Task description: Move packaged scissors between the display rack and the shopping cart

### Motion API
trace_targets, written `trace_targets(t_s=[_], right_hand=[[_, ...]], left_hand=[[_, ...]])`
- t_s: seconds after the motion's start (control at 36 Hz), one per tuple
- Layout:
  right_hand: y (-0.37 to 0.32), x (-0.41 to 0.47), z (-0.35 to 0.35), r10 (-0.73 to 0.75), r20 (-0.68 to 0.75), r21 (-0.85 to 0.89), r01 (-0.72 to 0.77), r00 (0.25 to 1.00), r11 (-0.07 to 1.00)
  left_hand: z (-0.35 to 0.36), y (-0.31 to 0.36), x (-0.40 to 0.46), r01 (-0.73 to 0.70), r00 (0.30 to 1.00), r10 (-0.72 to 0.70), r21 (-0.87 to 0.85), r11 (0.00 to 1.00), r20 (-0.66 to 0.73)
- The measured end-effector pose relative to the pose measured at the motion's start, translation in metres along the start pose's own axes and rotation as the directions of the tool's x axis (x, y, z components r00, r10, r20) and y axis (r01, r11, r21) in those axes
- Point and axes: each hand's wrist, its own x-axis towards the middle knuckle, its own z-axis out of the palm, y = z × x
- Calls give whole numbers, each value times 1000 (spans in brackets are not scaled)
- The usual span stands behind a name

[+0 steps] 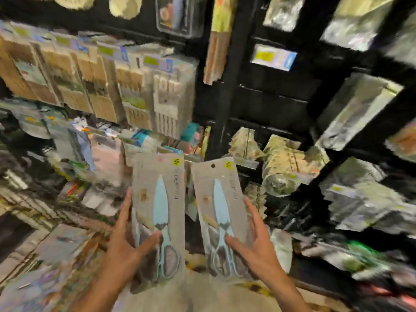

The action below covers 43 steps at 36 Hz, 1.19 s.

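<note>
Two grey card packs of light-blue scissors stand upright side by side in front of me. My left hand grips the left pack by its lower left edge, thumb across the front near the handles. My right hand grips the right pack by its lower right edge, thumb on the front. Each pack has a yellow sticker at its top. The display rack of black panels rises behind them. No shopping cart is clearly visible.
The view is heavily blurred. Hanging packs of wooden items fill the upper left. Silvery wrapped goods hang at the right. A jumble of packaged items lies at the lower left.
</note>
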Motion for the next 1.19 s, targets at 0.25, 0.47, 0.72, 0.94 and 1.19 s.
trace_targets(t_s=[0.25, 0.47, 0.72, 0.94, 1.19], right_hand=[[-14, -68, -177, -35, -250, -57, 21, 968, 998], [-25, -81, -274, -145, -366, -60, 132, 919, 989], [-42, -55, -325, -219, -406, -43, 220, 887, 974], [-47, -16, -339, -235, -441, -73, 227, 866, 971], [-35, 18, -356, -231, -510, -129, 192, 829, 973]], left_hand=[[173, 88, -25, -226, 949, 237, -75, 971, 207], [261, 151, -38, -326, 910, 333, -69, 943, 247], [302, 205, -17, -392, 867, 400, -87, 916, 297], [317, 214, 32, -359, 858, 386, -143, 922, 339], [345, 209, 74, -375, 834, 423, -198, 906, 355]])
